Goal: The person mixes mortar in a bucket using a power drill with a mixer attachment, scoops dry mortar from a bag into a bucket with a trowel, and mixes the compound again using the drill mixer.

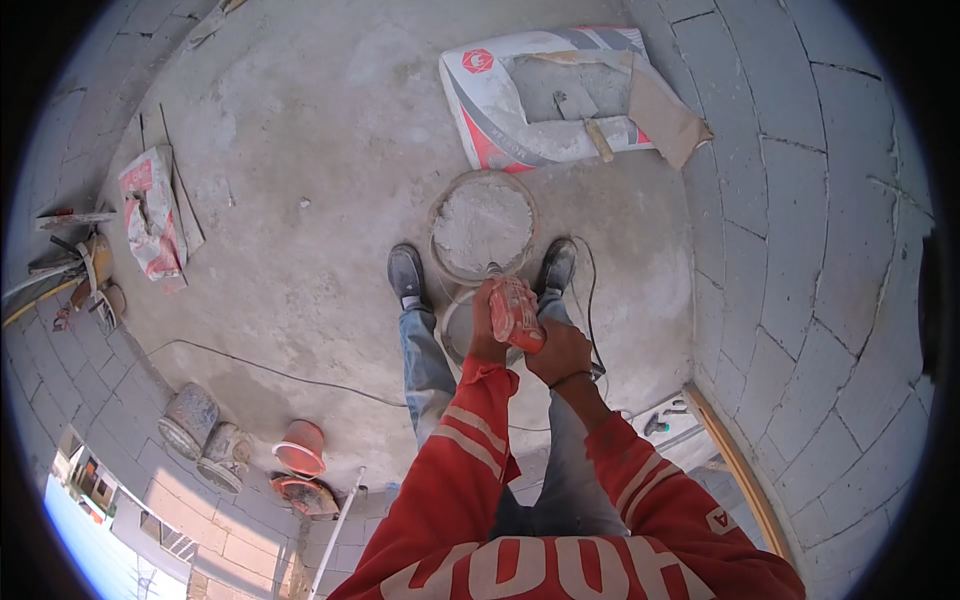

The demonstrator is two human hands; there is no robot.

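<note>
Both hands are on a red power drill [515, 312] in front of my body. My left hand [487, 318] is wrapped round the drill's left side, near its front. My right hand [562, 350] grips its rear end. The drill's tip points into a round bucket [437, 240] of pale grey mix [483, 220], standing between my shoes. The mixing end is hidden in the mix. Close behind, partly under the drill and my left hand, is a second round container [458, 325].
An open cement bag [490, 120] with a trowel [598, 140] lies beyond the bucket. A cable [300, 378] crosses the floor at left. Buckets [190, 415] and a red pail [300, 448] stand lower left. Another bag [150, 210] and tools [95, 260] lie far left. Block walls [800, 220] rise around.
</note>
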